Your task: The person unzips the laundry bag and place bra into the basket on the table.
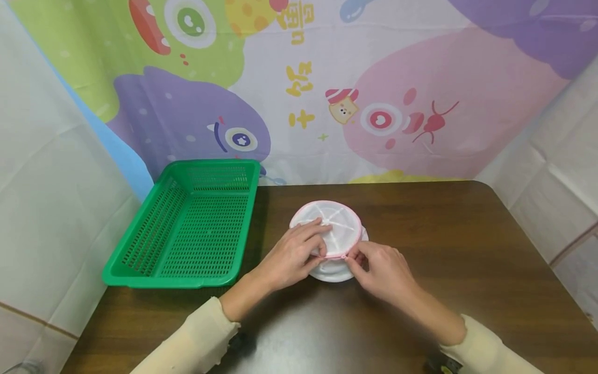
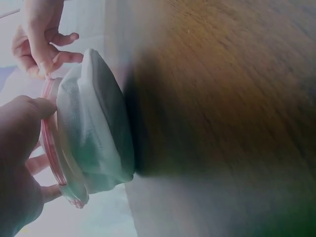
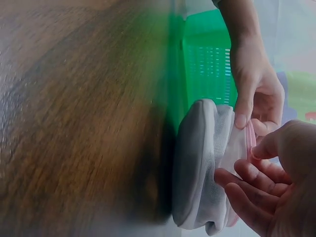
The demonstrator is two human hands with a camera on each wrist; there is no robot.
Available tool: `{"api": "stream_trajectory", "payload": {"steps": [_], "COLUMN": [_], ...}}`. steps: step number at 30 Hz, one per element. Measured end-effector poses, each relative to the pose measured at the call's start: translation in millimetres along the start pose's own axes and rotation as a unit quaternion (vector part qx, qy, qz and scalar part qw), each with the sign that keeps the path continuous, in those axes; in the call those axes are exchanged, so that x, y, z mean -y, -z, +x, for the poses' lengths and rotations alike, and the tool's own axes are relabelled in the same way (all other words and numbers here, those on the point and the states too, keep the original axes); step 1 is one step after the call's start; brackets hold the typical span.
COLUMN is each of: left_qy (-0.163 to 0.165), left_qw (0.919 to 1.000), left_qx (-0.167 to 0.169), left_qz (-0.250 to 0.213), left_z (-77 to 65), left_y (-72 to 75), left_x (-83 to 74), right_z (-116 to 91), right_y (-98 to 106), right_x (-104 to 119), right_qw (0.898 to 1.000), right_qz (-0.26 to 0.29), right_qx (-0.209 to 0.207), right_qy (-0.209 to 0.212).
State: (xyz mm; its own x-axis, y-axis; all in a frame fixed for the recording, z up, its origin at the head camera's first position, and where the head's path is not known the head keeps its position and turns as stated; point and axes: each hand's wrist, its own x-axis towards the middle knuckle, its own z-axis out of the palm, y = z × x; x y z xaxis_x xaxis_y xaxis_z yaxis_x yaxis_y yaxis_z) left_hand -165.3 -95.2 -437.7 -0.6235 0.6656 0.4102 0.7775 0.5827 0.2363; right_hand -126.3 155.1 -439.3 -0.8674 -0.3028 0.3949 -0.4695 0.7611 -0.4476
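Round mesh laundry bag [image 1: 333,228] sits mid-counter [image 1: 467,249], nearer the far edge; it looks light, soft and floppy, with only the pink zip rim giving you firm purchase. Your left hand [image 1: 293,255] pinches that rim, your right hand [image 1: 380,270] pinches the zip pull; green basket [image 1: 187,228] at the left edge.

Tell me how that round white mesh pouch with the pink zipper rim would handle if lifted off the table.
The mesh pouch likely feels light: its walls are thin, see-through netting. It probably holds its round shape rather than flopping, since it stands as a firm puck under both hands. The left hand and right hand pinch its pink rim, so the netting seems easy to grip, not slippery.
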Motion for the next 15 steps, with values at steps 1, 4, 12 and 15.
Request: {"api": "stream_trajectory", "payload": {"steps": [1,4,12,15], "left_qy": [0.002,0.013,0.038,0.032], "left_qw": [1.0000,0.9989,0.9956,0.9962], "left_qx": [0.003,0.016,0.046,0.047], "left_qz": [0.008,0.041,0.072,0.066], "left_z": [0.1,0.5,3.5,4.0], "left_y": [0.2,-0.2,-2.3,-2.0], "left_x": [-0.5,-2.1,-4.6,-5.1], "right_z": [0.1,0.5,2.2,2.6], "right_y": [0.1,0.1,-0.8,-0.9], "right_x": [0.5,2.3,7.1,8.8], "right_qw": [1.000,1.000,1.000,1.000], "right_qz": [0.001,0.001,0.003,0.004], "right_qx": [0.002,0.004,0.008,0.008], "right_qy": [0.000,-0.001,-0.002,-0.002]}}
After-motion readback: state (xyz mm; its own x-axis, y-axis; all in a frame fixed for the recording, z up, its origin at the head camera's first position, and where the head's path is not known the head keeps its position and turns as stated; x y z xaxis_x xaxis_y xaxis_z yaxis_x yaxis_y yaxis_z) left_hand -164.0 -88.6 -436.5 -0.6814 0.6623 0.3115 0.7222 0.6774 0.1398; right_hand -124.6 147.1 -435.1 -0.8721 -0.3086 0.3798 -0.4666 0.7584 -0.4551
